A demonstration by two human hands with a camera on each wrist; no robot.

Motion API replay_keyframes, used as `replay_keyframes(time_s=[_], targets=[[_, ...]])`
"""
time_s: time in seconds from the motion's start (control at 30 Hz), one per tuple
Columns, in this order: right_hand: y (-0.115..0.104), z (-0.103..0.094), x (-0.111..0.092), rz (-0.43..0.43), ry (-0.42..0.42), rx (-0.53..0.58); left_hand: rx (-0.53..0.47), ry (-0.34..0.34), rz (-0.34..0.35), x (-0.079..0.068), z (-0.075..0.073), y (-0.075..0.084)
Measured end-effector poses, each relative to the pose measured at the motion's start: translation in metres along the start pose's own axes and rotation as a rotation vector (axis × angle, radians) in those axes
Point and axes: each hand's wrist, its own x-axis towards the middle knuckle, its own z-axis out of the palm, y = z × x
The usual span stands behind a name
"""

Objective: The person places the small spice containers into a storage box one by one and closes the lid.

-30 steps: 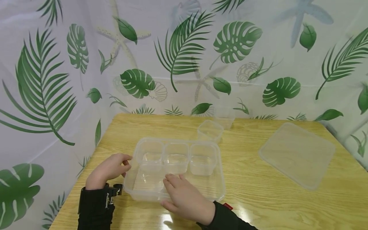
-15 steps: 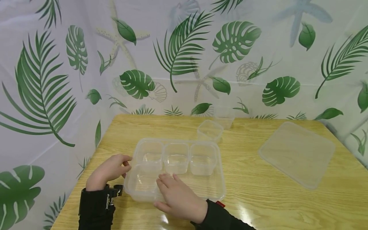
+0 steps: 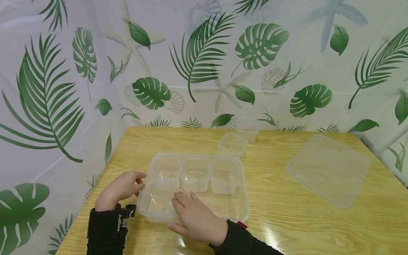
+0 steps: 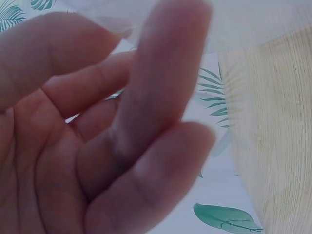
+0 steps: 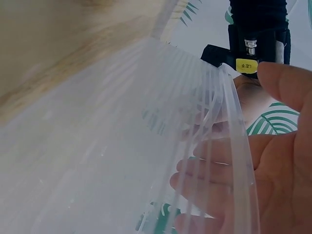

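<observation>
A large clear plastic box (image 3: 237, 209) lies on the table in the head view. Inside its back half stand three small clear tubs (image 3: 195, 182) in a row; one more small tub (image 3: 157, 202) sits at the front left, partly behind my right hand. My right hand (image 3: 200, 219) reaches over the front rim, fingers extended inside and thumb outside. The right wrist view shows those fingers (image 5: 209, 180) through the translucent wall. At the box's left side is my left hand (image 3: 124, 187), fingers loosely bent near the wall, with nothing seen between them in the left wrist view.
Two more small clear tubs, one (image 3: 232, 144) nearer and one (image 3: 248, 131) farther, stand behind the large box. A flat translucent lid (image 3: 329, 170) lies on the right of the wooden table (image 3: 271, 187). A leaf-printed cloth (image 3: 204, 71) hangs behind and at left.
My right hand has slid a little to the left along the front rim, most of it in the first half second. My left hand and the large box have stayed in place.
</observation>
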Motion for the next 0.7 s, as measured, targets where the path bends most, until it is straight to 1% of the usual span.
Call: replay_keyframes(time_s=[0.27, 0.47, 0.6, 0.7], targets=[[0.000, -0.005, -0.006, 0.004, 0.000, 0.021, -0.001, -0.010, -0.021, 0.000, 0.000, 0.000], [0.004, -0.021, -0.021, 0.043, 0.000, 0.116, 0.000, -0.008, -0.023, -0.001, -0.001, 0.002], [0.010, -0.036, -0.031, 0.064, 0.034, 0.163, 0.000, -0.004, -0.025, -0.001, -0.002, 0.003], [0.016, -0.049, -0.039, 0.059, 0.091, 0.154, 0.000, -0.004, -0.023, 0.000, -0.001, 0.001]])
